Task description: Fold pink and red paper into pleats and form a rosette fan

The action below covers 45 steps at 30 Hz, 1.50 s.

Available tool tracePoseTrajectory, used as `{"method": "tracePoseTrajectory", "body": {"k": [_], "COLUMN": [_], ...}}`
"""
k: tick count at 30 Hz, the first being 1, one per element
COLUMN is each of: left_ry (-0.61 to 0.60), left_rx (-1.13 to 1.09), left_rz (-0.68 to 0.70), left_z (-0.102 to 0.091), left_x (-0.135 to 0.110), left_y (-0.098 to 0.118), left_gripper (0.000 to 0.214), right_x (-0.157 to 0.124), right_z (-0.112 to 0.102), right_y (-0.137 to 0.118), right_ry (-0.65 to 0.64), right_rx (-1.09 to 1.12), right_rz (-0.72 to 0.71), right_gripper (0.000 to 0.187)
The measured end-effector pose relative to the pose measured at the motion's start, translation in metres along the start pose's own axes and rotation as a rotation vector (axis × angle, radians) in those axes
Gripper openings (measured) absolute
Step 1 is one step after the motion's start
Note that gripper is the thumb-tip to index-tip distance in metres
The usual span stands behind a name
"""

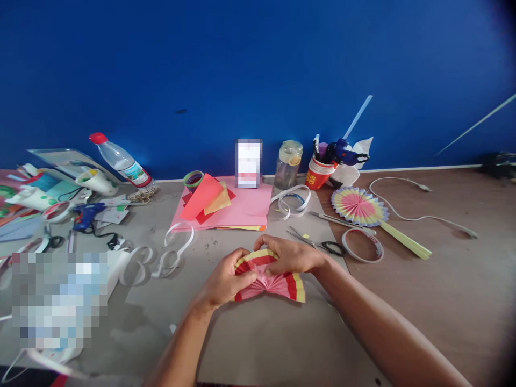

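A pleated paper fan point(282, 286) in pink, red and yellow bands lies on the grey table point(258, 344) in front of me. My left hand point(226, 280) pinches its left side with fingers closed on the folds. My right hand point(288, 253) curls over its top edge and presses the pleats together. Both hands meet at the fan's middle.
A stack of pink and red paper sheets point(237, 209) lies behind the fan. Scissors point(318, 244), tape rolls point(362, 244) and a finished fan on a stick point(360, 207) sit to the right. A cup of pens point(320, 171), a jar point(288, 164), a bottle point(121, 161) and a glue gun point(86, 214) stand farther back.
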State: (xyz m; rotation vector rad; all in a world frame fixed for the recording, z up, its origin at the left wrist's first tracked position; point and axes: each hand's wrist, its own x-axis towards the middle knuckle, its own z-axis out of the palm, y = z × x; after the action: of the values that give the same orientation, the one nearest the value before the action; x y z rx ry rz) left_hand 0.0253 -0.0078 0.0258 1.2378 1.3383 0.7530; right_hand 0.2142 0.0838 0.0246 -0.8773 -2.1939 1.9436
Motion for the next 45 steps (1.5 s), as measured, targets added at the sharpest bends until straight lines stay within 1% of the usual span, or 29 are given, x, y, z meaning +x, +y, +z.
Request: {"method": "tracePoseTrajectory", "body": {"k": [3, 10, 17, 19, 21, 24, 25, 26, 27, 29, 31, 32, 33, 34, 35, 36, 40, 45], "left_ry": [0.009, -0.001, -0.023, -0.009, 0.030, 0.106, 0.156, 0.236, 0.340, 0.544, 0.725, 0.774, 0.758, 0.696, 0.648, 0.628, 0.632, 0.634], "left_rx": [-0.011, -0.013, -0.036, -0.044, -0.066, -0.124, -0.124, -0.114, -0.092, -0.006, 0.110, 0.161, 0.200, 0.250, 0.290, 0.307, 0.311, 0.304], "left_rz": [-0.006, -0.020, -0.024, -0.008, 0.017, 0.049, 0.068, 0.116, 0.175, 0.282, 0.363, 0.389, 0.403, 0.404, 0.407, 0.406, 0.355, 0.351], "left_z": [0.001, 0.001, 0.000, 0.000, 0.000, -0.001, -0.002, -0.002, -0.002, -0.001, 0.001, 0.003, 0.006, 0.008, 0.010, 0.012, 0.015, 0.015], "left_x": [0.000, 0.000, -0.002, -0.002, 0.000, 0.006, 0.008, 0.010, 0.011, 0.011, 0.008, 0.006, 0.004, 0.002, 0.002, 0.002, 0.009, 0.013], "left_y": [0.000, 0.002, 0.004, 0.003, -0.001, -0.013, -0.017, -0.021, -0.024, -0.026, -0.022, -0.019, -0.015, -0.012, -0.009, -0.007, -0.009, -0.015], "left_gripper": [0.024, 0.023, 0.021, 0.022, 0.029, 0.053, 0.057, 0.059, 0.061, 0.056, 0.039, 0.027, 0.015, 0.007, 0.005, 0.005, 0.005, 0.006], "right_x": [0.000, -0.001, -0.002, -0.002, -0.002, -0.001, 0.000, 0.000, 0.001, 0.003, 0.006, 0.008, 0.010, 0.011, 0.013, 0.015, 0.019, 0.019], "right_z": [0.000, -0.001, 0.000, 0.000, 0.000, 0.000, 0.000, 0.000, 0.000, 0.001, 0.003, 0.005, 0.008, 0.011, 0.015, 0.018, 0.033, 0.046], "right_y": [0.000, -0.002, -0.002, -0.002, -0.002, -0.001, 0.000, 0.000, 0.000, 0.001, 0.000, 0.001, 0.001, 0.001, 0.002, 0.003, 0.006, 0.000], "right_ry": [-0.008, 0.012, 0.009, 0.017, 0.048, 0.166, 0.220, 0.270, 0.317, 0.412, 0.521, 0.572, 0.614, 0.640, 0.665, 0.692, 0.801, 0.779], "right_rx": [0.035, -0.003, 0.024, 0.018, 0.000, -0.035, -0.049, -0.065, -0.082, -0.095, -0.048, -0.002, 0.050, 0.090, 0.108, 0.100, -0.022, -0.079], "right_rz": [0.004, -0.011, -0.014, -0.017, -0.007, 0.022, 0.024, 0.022, 0.017, 0.011, -0.008, -0.030, -0.058, -0.086, -0.106, -0.113, -0.091, -0.126], "right_gripper": [0.045, 0.044, 0.041, 0.043, 0.045, 0.047, 0.047, 0.047, 0.048, 0.048, 0.049, 0.050, 0.051, 0.051, 0.051, 0.051, 0.052, 0.052]}}
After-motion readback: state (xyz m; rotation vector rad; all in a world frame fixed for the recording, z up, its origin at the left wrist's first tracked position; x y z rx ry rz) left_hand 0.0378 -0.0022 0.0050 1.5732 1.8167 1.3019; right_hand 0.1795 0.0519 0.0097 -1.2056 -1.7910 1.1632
